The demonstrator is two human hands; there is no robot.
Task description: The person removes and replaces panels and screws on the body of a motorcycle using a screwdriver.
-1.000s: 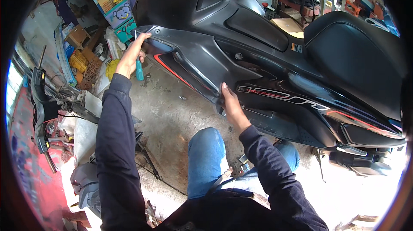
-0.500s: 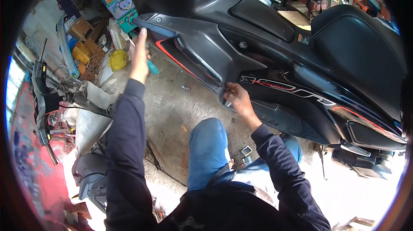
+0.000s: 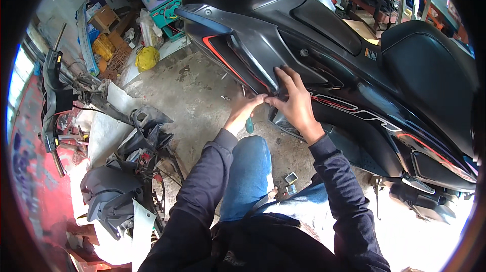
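Note:
A black side panel [image 3: 255, 39] with a red-edged inset lies along the near flank of a dark scooter [image 3: 349, 79]. Close to the panel's lower corner, my left hand [image 3: 242, 114] is closed around a screwdriver [image 3: 249, 126]; its teal handle shows below the palm and its thin shaft pokes up beyond the fingers. My left thumb meets that corner. Across the same corner, my right hand [image 3: 298, 106] grips the panel, fingers on the outer face and thumb at the edge. The thumb tips nearly touch each other.
Left stands a stripped scooter frame with handlebars [image 3: 53, 95] and dark plastic parts [image 3: 111, 191]. A yellow bag [image 3: 147, 58] and teal drawers [image 3: 164, 14] are at the far left. Small open boxes [image 3: 290, 177] sit on the concrete floor by my knees.
My left hand has come down from the panel's far upper end to its lower corner, bringing the screwdriver. My right hand's fingers have moved up onto the panel's face. The view has shifted slightly.

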